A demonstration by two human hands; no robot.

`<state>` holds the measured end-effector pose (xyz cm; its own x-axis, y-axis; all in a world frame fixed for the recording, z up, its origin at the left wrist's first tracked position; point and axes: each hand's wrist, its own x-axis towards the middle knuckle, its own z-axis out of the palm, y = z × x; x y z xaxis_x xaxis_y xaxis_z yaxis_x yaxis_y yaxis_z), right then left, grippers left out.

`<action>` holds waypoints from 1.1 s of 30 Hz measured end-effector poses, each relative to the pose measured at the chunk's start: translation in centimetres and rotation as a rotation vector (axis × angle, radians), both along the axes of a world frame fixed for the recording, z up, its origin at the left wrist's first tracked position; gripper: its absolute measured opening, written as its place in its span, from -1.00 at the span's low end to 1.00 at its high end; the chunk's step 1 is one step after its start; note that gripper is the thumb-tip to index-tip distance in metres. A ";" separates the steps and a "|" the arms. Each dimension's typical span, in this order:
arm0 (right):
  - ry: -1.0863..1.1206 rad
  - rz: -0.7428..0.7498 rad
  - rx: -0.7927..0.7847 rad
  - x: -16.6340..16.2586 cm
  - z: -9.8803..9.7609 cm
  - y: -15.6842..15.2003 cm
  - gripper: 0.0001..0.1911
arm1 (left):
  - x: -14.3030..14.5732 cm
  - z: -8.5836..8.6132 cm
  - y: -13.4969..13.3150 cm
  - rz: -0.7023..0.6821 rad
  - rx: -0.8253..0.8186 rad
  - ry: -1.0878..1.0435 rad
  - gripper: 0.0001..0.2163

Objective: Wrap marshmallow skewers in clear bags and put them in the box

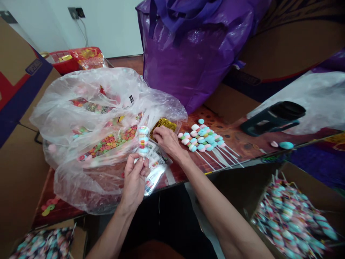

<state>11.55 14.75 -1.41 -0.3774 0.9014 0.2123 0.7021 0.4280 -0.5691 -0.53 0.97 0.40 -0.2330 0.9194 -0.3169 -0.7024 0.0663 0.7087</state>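
My left hand [135, 178] pinches the stick of a marshmallow skewer [143, 140], holding it upright over the table's near edge. My right hand [166, 140] reaches onto a stack of small clear wrappers [155, 166], fingers curled on them, right beside a bundle of gold twist ties [163, 126]. To the right of that hand lies a row of several unwrapped marshmallow skewers [205, 139] with their white sticks pointing toward me.
A big clear plastic bag [88, 118] of colourful ring candies covers the table's left. A purple shopping bag [194, 54] stands behind. A dark tape dispenser [273, 118] and loose marshmallows [285, 145] sit right. Boxes of wrapped skewers [291, 219] stand below on both sides.
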 end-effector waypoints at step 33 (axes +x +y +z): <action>1.074 -0.372 -0.428 3.6 0.8 -14.9 -0.82 | 5.0 -0.3 -1.4 -0.197 0.129 0.373 -0.77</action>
<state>15.17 -0.18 -0.63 0.1049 0.9910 -0.0835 -0.1743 -0.0644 -0.9826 4.49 -0.45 0.06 -0.1256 0.9843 -0.1240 -0.3801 0.0677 0.9225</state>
